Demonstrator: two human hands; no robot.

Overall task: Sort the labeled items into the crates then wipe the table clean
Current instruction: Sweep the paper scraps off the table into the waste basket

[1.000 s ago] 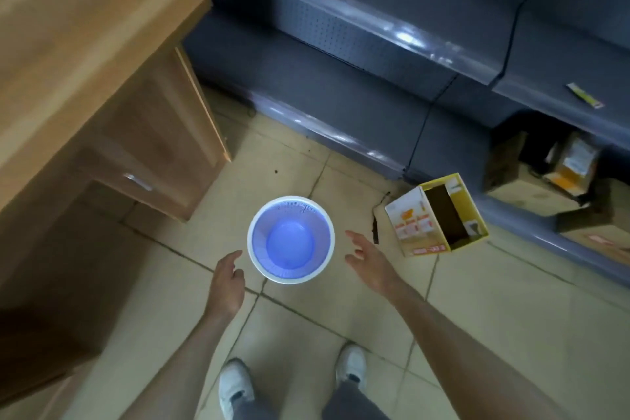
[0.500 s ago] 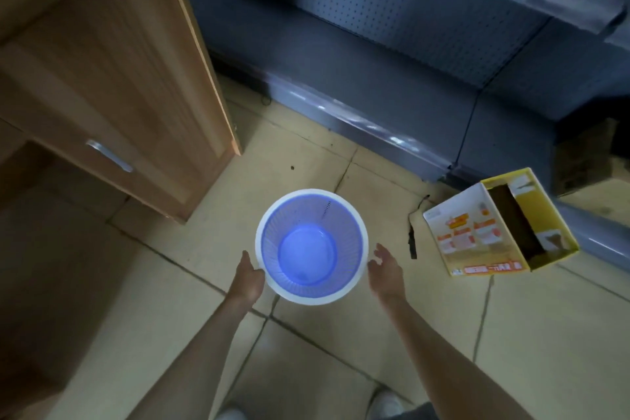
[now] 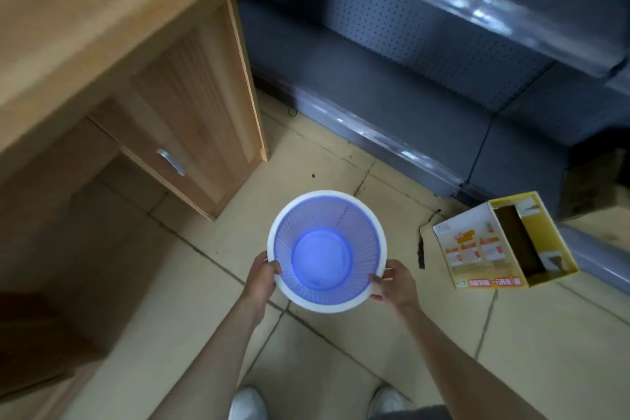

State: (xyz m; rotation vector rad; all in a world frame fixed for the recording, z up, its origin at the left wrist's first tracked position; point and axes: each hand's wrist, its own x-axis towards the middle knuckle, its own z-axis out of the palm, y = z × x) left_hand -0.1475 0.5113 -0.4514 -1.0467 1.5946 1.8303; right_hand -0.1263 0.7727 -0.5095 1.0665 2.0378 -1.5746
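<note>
Basket (image 3: 341, 215) between left grip (image 3: 261, 280), right grip (image 3: 397, 285)

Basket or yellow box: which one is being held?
The round blue basket with the white rim: left hand and right hand grip its rim on opposite sides. The yellow box lies on the floor, no hand on it.

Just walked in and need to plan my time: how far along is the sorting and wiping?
Done: nothing visible; the basket is empty. In hand: the left hand and right hand grip its white rim, beside the desk. Left: all sorting and the wiping; no labeled items or cloth in view.
</note>
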